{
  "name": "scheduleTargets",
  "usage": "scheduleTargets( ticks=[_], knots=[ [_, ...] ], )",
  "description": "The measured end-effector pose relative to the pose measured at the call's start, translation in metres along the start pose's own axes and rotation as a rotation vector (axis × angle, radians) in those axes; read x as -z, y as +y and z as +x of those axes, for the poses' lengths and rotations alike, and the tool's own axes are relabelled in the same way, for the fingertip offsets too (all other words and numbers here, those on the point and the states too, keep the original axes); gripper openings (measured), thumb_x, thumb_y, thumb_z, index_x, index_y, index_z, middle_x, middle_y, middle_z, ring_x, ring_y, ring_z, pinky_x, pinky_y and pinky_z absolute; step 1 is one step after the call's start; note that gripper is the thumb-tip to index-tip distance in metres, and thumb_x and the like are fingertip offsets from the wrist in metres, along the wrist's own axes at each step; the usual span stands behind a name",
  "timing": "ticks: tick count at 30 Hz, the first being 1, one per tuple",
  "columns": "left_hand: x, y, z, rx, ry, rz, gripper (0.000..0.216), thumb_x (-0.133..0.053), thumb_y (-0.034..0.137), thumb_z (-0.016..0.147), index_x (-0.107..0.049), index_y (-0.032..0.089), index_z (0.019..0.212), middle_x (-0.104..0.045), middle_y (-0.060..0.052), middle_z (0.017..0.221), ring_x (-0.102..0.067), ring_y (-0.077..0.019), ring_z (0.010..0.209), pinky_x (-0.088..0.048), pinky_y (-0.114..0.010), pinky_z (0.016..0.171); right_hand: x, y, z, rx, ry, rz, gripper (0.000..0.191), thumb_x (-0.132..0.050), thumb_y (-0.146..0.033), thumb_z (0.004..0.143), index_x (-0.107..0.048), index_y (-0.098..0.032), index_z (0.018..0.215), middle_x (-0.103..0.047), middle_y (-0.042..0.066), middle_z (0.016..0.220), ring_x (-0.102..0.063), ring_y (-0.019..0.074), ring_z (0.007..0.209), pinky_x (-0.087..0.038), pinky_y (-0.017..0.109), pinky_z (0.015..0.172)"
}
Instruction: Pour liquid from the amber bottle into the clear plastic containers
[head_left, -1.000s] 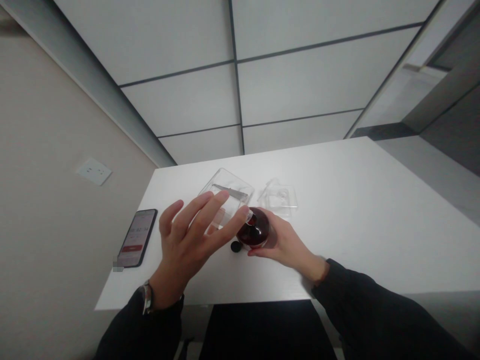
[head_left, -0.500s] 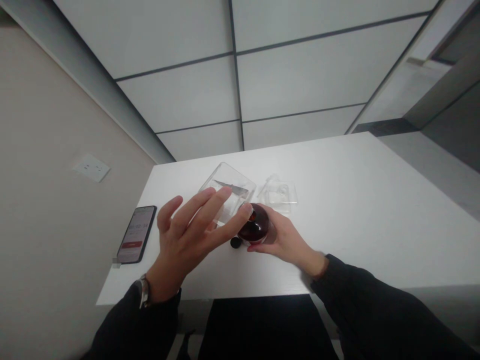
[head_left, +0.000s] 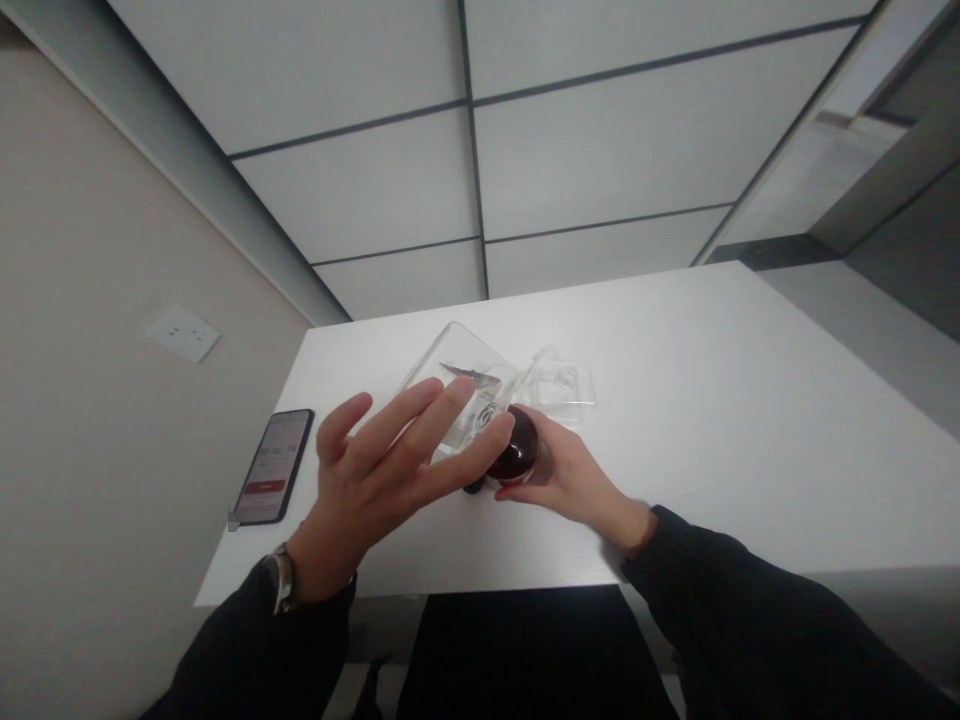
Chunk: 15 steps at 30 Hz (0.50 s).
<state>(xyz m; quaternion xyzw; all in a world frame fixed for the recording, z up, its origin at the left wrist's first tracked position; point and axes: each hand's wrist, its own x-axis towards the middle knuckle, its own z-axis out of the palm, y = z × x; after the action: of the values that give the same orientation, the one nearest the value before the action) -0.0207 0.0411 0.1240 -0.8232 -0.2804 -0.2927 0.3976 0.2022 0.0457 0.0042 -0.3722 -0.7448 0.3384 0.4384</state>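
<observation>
My right hand [head_left: 574, 470] wraps around a rounded, dark red bottle [head_left: 523, 450] from its right side. My left hand [head_left: 390, 470] is palm down with spread fingers over a clear plastic box [head_left: 457, 350], which looks tilted and gripped by it; the thumb is hidden below. The left index fingertip reaches the bottle's top. Inside or through the box shows a dark, pointed shape [head_left: 472, 376]; near the bottle there are curved rings I cannot make out. A small black cap [head_left: 472, 486] lies below the index finger, partly covered.
Behind the bottle, a clear plastic lid or tray [head_left: 566, 385] lies on the white table [head_left: 712, 420]. A phone [head_left: 274, 467] with its screen lit rests at the left edge. A wall socket [head_left: 184, 333] is on the left wall, and panelled doors [head_left: 600, 160] stand behind the table.
My left hand and the clear box have shifted slightly right. The index finger now covers more of the bottle's top and the black cap. My right hand stays in place.
</observation>
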Motion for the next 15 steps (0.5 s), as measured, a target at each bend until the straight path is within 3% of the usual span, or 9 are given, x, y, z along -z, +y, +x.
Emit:
scheduleTargets(
  ticks=[15],
  knots=[
    [0.007,-0.002,0.0039,-0.048,-0.045,-0.029,0.051,-0.068,0.003,0.089,-0.069,0.04,0.125,-0.069,0.006,0.133,-0.052,-0.0125,0.137,-0.017,-0.028,0.13,0.001,-0.0008,-0.0001,-0.015,0.0,0.018,0.091,-0.091,-0.055,0.07,-0.051,-0.031,0.148,-0.068,0.013,0.141,-0.065,0.0365,0.129,-0.052,0.059,0.108]
  ],
)
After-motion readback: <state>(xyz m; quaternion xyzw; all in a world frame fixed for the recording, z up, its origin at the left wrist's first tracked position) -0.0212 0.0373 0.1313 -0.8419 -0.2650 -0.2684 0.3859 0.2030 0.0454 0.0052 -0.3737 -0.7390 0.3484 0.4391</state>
